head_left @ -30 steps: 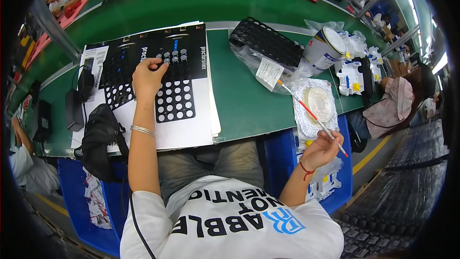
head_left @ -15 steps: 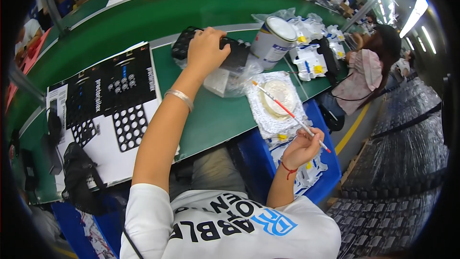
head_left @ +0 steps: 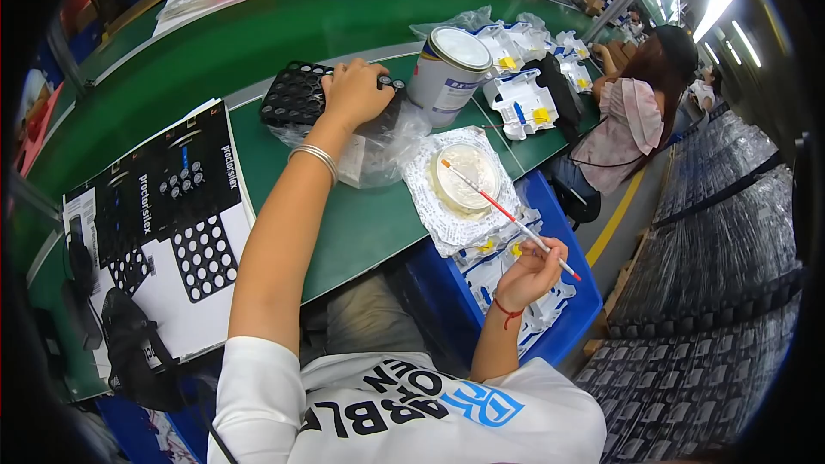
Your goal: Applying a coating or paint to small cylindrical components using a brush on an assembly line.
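Note:
My left hand (head_left: 357, 96) reaches over a black tray with round holes (head_left: 290, 94), its fingers bent and closed down near the tray's right part. A small grey round piece shows by the fingertips, and I cannot make out whether they grip it. In my right hand (head_left: 533, 275) is a thin paintbrush (head_left: 511, 217) with a white and red handle, held between thumb and fingers. Its brown bristle tip lies over a round shallow dish of whitish paste (head_left: 468, 176). Under the dish is a crumpled white printed sheet (head_left: 430, 210).
Behind the dish stands a metal can (head_left: 443, 77). Clear plastic wrap (head_left: 387, 150) bunches beside the tray. White housings (head_left: 524, 107) with yellow tags lie at right; a blue bin (head_left: 571, 314) holds more. Black printed sheets (head_left: 185, 172) lie at left. A co-worker (head_left: 632, 112) sits at right.
The whole view has shifted, so bench items appear further left. My left hand has moved slightly on the tray, with its fingers lower. The paintbrush stays in my right hand, its tip now over the dish.

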`<state>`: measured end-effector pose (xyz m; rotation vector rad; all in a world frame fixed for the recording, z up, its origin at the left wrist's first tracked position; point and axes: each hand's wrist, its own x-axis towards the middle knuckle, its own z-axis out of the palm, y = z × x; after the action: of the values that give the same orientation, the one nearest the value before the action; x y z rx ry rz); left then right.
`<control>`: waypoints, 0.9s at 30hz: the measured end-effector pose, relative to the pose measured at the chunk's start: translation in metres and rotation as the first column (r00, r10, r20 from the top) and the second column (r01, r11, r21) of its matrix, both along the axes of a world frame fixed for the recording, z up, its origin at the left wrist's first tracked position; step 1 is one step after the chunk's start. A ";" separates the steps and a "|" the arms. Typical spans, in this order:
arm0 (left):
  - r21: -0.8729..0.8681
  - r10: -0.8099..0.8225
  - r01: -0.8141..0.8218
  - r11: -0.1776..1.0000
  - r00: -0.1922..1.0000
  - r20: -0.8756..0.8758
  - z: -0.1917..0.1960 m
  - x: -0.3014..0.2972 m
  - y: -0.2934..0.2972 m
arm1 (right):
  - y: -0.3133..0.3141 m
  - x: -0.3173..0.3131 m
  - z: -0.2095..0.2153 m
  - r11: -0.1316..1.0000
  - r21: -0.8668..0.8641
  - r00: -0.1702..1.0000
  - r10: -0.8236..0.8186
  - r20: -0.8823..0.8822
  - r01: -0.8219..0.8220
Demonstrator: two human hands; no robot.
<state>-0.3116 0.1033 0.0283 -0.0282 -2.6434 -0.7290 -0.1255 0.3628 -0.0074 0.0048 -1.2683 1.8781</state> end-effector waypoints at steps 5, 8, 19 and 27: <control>0.023 0.000 -0.001 1.000 1.000 0.024 0.003 0.000 -0.002 | 0.003 0.000 0.002 1.000 0.007 1.000 -0.013 -0.007 0.013; 0.039 -0.003 0.003 0.999 1.000 -0.010 0.000 -0.002 -0.004 | 0.006 0.000 0.004 0.999 0.026 1.000 -0.028 -0.009 0.028; 0.438 -0.074 0.146 0.887 0.981 -0.177 0.041 0.082 -0.049 | 0.008 -0.005 0.009 0.990 0.125 0.997 -0.069 -0.025 0.072; 0.577 0.048 -0.049 0.815 0.999 0.017 0.017 0.231 -0.058 | 0.020 -0.012 0.017 0.917 0.326 0.969 -0.246 0.001 0.232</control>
<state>-0.0801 0.0452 0.0452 0.2092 -2.2996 -1.4815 -0.1373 0.3823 0.0100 -0.0151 -1.5220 1.4538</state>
